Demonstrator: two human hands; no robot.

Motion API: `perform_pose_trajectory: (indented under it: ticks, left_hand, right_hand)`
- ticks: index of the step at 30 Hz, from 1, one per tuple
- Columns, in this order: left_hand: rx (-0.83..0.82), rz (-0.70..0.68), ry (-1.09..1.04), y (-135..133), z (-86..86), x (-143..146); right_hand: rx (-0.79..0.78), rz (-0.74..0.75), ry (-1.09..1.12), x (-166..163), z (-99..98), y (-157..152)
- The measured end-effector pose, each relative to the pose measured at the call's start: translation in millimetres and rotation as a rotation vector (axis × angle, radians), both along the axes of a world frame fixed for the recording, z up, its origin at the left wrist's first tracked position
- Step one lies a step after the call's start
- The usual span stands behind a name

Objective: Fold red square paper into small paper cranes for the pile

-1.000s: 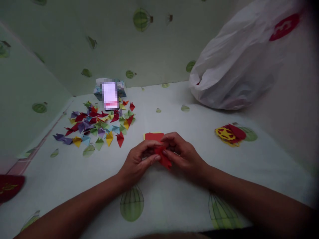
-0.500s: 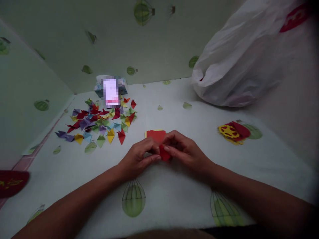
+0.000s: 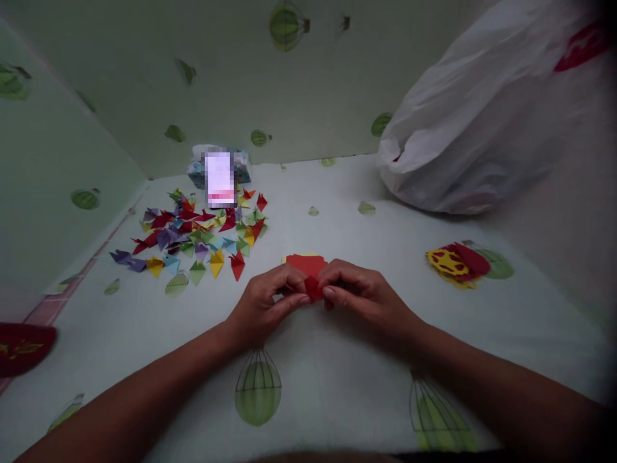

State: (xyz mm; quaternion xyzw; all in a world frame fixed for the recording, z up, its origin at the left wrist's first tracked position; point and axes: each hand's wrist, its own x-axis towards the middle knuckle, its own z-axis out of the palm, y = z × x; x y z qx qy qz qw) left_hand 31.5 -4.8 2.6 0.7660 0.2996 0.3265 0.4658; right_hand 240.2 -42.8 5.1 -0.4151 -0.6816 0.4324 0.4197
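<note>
Between my two hands is a small folded piece of red paper (image 3: 314, 289), pinched at both sides. My left hand (image 3: 272, 296) grips its left edge between thumb and forefinger. On the other side, the thumb and fingers of my right hand (image 3: 359, 292) close on its right edge. Just behind the held piece lies a stack of square paper sheets (image 3: 306, 261), red on top with yellow showing underneath. The fingers hide part of the folded paper, so its exact shape is unclear.
Many folded paper cranes (image 3: 197, 235) in several colours lie at the left, before a tissue box (image 3: 244, 165) and a lit, blurred phone (image 3: 220, 179). A large white plastic bag (image 3: 443, 154) stands at the back right. Red and yellow paper cutouts (image 3: 453, 263) lie at right.
The red paper has turned slightly and is now held from both sides, with my left fingertips closer in on it. The whole view has shifted a little.
</note>
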Motion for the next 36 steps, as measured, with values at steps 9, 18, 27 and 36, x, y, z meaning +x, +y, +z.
perform_pose_trajectory:
  ticks: [9,18,27,36]
  left_hand:
    - [0.029,-0.012,0.018,-0.4,-1.0,-0.3]
    - [0.131,-0.048,0.001,-6.2,1.4,2.5]
    - [0.131,0.004,0.025,-6.1,0.5,2.0]
    - [0.118,0.046,-0.066,-2.6,-5.2,1.0]
  right_hand:
    - [0.029,-0.025,-0.058,0.3,-1.3,-0.2]
    - [0.062,-0.104,-0.119,-4.8,-4.6,-5.8]
    - [0.001,-0.039,-0.046,-4.5,-3.6,-6.1]
    - [-0.116,0.027,0.089,-1.8,-1.4,-4.1]
